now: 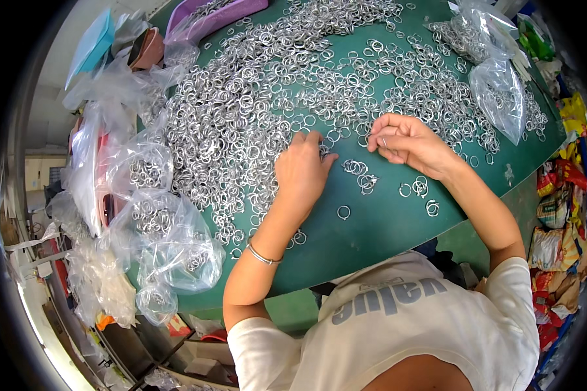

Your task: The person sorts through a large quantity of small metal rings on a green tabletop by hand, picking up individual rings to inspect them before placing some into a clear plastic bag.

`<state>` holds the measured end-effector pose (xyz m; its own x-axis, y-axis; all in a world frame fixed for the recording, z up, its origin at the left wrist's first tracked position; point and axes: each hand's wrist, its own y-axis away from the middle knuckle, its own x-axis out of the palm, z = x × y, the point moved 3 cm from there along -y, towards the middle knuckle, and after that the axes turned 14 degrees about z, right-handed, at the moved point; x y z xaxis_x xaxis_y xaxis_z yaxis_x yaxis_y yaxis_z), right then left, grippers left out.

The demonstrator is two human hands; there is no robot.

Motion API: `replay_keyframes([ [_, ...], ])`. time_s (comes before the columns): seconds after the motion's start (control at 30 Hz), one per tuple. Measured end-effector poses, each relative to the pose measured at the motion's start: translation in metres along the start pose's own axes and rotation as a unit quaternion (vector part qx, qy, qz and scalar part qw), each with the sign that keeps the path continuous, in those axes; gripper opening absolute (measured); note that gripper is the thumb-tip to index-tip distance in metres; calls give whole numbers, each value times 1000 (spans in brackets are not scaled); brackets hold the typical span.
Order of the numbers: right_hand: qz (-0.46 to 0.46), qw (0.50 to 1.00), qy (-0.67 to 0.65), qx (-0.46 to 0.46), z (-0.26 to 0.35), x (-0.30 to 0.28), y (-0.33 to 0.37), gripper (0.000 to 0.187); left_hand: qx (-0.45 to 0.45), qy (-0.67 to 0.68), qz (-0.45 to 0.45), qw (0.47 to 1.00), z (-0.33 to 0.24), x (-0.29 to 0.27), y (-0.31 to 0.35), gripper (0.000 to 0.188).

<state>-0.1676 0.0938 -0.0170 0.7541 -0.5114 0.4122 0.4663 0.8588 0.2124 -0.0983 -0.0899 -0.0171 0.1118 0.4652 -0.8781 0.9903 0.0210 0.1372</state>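
Note:
A broad heap of silver metal rings [222, 124] spreads over the green table [372, 241]. My left hand [303, 169] rests palm down at the heap's near edge, thumb held apart from the bent fingers; rings lie against its fingertips, and its palm side is hidden. A bracelet [264, 255] circles that wrist. To the right, my right hand [407, 144] is raised a little, thumb and fingers pinched on a small silver ring [383, 141]. Between and below the hands lie a short row of rings [361, 174], a small group [419, 187] and one single ring [344, 212].
Clear plastic bags with rings [176, 241] crowd the table's left side. Another clear bag [499, 91] lies at the far right. A purple basket [212, 19] stands at the far left edge. Colourful packages [554, 247] are piled beyond the right edge.

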Motion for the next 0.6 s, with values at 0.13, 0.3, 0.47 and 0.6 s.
replay_keyframes([
  [0.13, 7, 986, -165, -8, 3, 2, -2, 15, -14, -11, 11, 1000, 5, 0, 11, 25],
  [0.3, -37, 862, 502, -59, 4, 16, -35, 15, -39, -28, 9, 999, 9, -8, 31, 21],
  [0.47, -40, 691, 708, -142, -11, 32, -60, 19, -1, -1, 8, 1000, 11, -19, 36, 18],
  [0.6, 35, 954, 289, -75, 7, 23, -47, 11, -21, 4, -36, 999, 17, -25, 30, 18],
])
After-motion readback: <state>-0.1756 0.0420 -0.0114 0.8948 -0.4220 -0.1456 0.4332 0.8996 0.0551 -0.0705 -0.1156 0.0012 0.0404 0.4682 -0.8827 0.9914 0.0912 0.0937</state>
